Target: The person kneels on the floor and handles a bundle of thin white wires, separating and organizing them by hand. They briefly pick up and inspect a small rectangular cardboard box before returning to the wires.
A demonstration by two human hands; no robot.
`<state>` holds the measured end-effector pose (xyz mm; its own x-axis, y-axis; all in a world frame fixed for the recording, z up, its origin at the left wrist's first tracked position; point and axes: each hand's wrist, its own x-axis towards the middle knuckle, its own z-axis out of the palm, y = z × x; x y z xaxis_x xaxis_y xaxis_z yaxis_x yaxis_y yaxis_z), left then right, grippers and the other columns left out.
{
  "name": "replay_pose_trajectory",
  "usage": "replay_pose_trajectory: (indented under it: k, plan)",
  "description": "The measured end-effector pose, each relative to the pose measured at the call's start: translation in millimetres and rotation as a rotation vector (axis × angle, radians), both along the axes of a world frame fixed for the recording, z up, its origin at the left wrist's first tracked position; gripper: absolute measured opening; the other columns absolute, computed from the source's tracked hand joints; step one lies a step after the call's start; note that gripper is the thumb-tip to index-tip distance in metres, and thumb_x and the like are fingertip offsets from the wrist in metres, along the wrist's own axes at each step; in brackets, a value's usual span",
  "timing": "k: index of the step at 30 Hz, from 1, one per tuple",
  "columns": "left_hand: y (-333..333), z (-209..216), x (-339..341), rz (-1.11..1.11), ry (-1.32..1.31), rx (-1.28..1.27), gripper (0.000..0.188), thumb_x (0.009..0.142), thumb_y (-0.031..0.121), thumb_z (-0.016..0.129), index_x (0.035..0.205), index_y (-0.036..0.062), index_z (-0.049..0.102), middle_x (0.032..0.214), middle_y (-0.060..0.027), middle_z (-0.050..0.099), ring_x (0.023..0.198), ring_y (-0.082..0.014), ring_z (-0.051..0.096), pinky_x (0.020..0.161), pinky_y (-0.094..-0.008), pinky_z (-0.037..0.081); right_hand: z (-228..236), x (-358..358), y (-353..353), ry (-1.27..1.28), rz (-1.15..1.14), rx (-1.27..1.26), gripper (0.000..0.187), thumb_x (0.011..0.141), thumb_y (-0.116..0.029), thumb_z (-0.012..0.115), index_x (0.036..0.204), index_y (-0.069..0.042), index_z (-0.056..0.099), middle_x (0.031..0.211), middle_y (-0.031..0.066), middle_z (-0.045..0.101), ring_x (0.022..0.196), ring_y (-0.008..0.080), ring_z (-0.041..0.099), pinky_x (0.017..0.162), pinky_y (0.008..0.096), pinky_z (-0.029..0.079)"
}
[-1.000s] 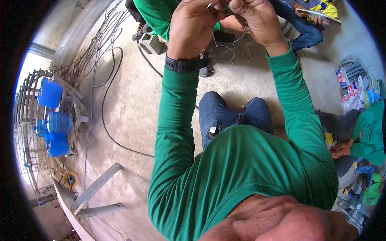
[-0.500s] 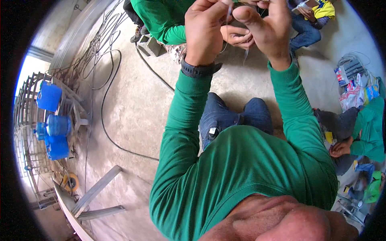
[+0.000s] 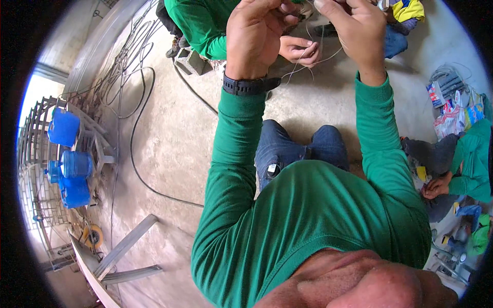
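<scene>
Both of my hands are raised at the top edge, where some of the fingertips are cut off. My left hand (image 3: pixel 255 38), above a black wristwatch (image 3: pixel 250 85), has its fingers curled; what they hold is hidden. My right hand (image 3: pixel 362 36) pinches between thumb and fingers a thin, pale, clear line (image 3: pixel 328 58), which loops down loosely between my hands. Behind the loop, a co-worker's hand (image 3: pixel 300 51) with bent fingers reaches in from a green sleeve (image 3: pixel 208 43). Whether it touches the line, I cannot tell.
Black cable (image 3: pixel 134 164) snakes over the concrete floor at left, near blue water containers (image 3: pixel 77 164) on a rack. A hollow block (image 3: pixel 190 61) lies beside the co-worker. Metal channels (image 3: pixel 126 244) lie lower left. At right are plastic packages (image 3: pixel 449 120) and a seated person (image 3: pixel 470 164).
My hands have moved apart, the left one leftward and the right one rightward. More of the thin line now shows, looping between them. The co-worker's hand has shifted slightly left.
</scene>
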<state>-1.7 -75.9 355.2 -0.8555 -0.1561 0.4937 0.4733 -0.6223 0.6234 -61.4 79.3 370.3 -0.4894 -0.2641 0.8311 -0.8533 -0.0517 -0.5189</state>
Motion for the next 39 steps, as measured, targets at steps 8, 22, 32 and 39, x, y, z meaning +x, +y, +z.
replay_pose_trajectory:
  k: [8,22,32,39]
  plan:
    - [15,-2,-1,0.057,-0.044,-0.003,0.012,0.095,0.011,0.058,0.100,0.0002,0.062,0.085,-0.0037,0.062,0.077,-0.0118,0.059,0.070,-0.0246,0.051,-4,12,-3,-0.068,0.010,-0.116,0.007,0.086,-0.001,0.065,0.081,0.002,0.060,0.073,-0.0004,0.061,0.063,0.0027,0.054,0.055,0.0192,0.044]
    - [17,-11,4,0.054,-0.086,-0.076,0.017,0.093,0.002,0.054,0.106,-0.0050,0.063,0.094,-0.0099,0.067,0.077,-0.0172,0.067,0.072,-0.0278,0.057,-11,14,-11,0.069,-0.187,-0.091,0.006,0.082,0.002,0.065,0.078,0.003,0.061,0.076,0.0048,0.062,0.062,0.0063,0.053,0.056,0.0229,0.044]
    - [11,-7,11,0.079,-0.211,-0.208,0.013,0.090,0.002,0.056,0.099,-0.0031,0.065,0.087,-0.0063,0.068,0.075,-0.0121,0.065,0.066,-0.0226,0.051,-30,2,-8,-0.113,0.107,-0.050,0.010,0.089,-0.004,0.066,0.094,0.004,0.064,0.082,0.0029,0.060,0.076,0.0068,0.057,0.065,0.0210,0.048]
    - [-4,-20,0,0.046,-0.174,-0.291,0.008,0.089,0.002,0.058,0.093,0.0029,0.065,0.081,-0.0002,0.065,0.069,-0.0078,0.056,0.064,-0.0202,0.044,-26,-3,1,-0.713,0.616,-0.065,0.028,0.092,-0.012,0.064,0.116,0.003,0.060,0.087,0.0022,0.062,0.076,0.0099,0.059,0.075,0.0213,0.052]
